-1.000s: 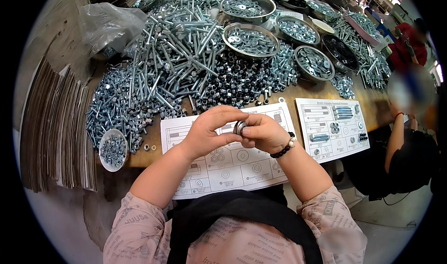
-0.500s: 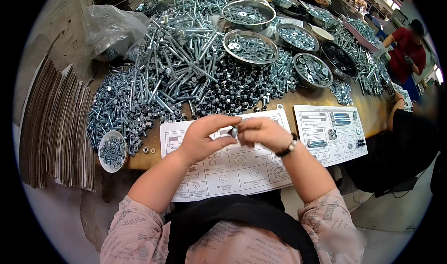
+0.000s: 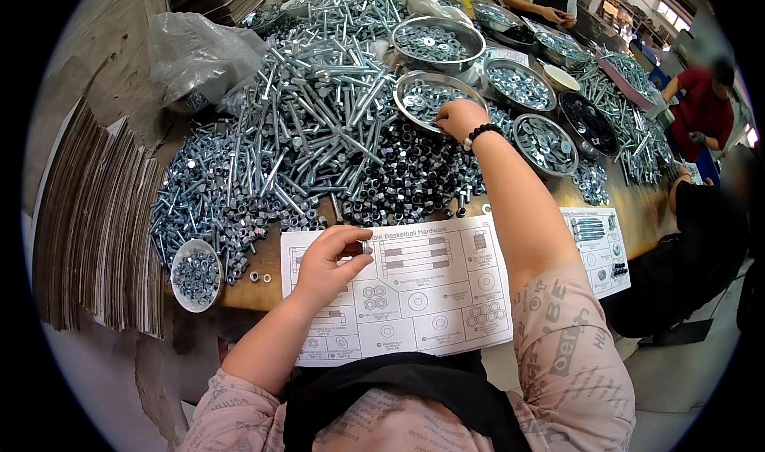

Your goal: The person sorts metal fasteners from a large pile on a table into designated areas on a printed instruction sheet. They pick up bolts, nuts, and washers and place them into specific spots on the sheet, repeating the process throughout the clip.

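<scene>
At washer bowl point(image 3: 415, 121), right hand point(image 3: 464, 120) palm-down

A black apron point(image 3: 374, 376) of dull cloth bends in a broad arch, and within it shows the chest of a pale pink shirt point(image 3: 378, 430). Left of the apron is the left sleeve point(image 3: 239, 404), right of it the right sleeve point(image 3: 567, 348), both short and printed with grey lettering (in mixed sizes). Beyond the apron, the right hand point(image 3: 462, 118) has a black-beaded bracelet point(image 3: 481, 133) at its wrist, one bead pale.

Cardboard stack point(image 3: 100, 229) at left; crumpled clear plastic bag point(image 3: 199, 54) near
</scene>
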### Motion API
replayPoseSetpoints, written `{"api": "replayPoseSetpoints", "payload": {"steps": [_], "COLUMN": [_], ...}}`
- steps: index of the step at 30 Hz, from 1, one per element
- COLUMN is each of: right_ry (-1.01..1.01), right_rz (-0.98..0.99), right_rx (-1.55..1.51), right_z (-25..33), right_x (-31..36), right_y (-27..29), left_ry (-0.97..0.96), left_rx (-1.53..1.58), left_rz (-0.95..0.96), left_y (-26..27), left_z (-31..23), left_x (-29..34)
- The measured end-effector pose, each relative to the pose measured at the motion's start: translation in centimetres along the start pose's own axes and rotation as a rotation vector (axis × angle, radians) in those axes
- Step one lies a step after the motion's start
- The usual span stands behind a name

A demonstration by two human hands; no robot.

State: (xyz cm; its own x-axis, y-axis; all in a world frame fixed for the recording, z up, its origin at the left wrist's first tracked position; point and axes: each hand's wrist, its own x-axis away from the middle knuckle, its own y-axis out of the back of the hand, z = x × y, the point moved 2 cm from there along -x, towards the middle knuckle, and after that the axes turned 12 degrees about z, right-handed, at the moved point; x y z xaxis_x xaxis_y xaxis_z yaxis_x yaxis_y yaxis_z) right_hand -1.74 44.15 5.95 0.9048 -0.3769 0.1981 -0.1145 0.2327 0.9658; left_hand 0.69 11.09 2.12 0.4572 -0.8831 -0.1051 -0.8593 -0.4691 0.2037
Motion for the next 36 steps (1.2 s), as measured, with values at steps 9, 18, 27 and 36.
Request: {"api": "replayPoseSetpoints", "payload": {"steps": [9, 18, 27, 36], "right_ry": [0.166, 0.312, 0.409, 0.134], "right_rz": [-0.365, -0.29, -0.18, -0.185], "right_rx": [-0.735, -1.059, -1.035, -1.334], "right_z": [3.3, 11.1, 7.7, 1.4], "right_x": [4.8, 16.8, 20.9, 26.2], "right_y": [-0.7, -4.3, -5.2, -8.7], "left_ry": [0.031, -0.308, -0.237, -0.068], "left_rx": [0.337, -0.174, -0.324, -0.669], "left_rz": [-0.147, -0.272, 0.028, 0.677], "left_y": [0.0, -1.2, -3.3, -10.5], "left_z": [0.2, -3.8, -3.6, -0.4], "left_x": [-1.0, -3.5, -1.7, 0.3]}}
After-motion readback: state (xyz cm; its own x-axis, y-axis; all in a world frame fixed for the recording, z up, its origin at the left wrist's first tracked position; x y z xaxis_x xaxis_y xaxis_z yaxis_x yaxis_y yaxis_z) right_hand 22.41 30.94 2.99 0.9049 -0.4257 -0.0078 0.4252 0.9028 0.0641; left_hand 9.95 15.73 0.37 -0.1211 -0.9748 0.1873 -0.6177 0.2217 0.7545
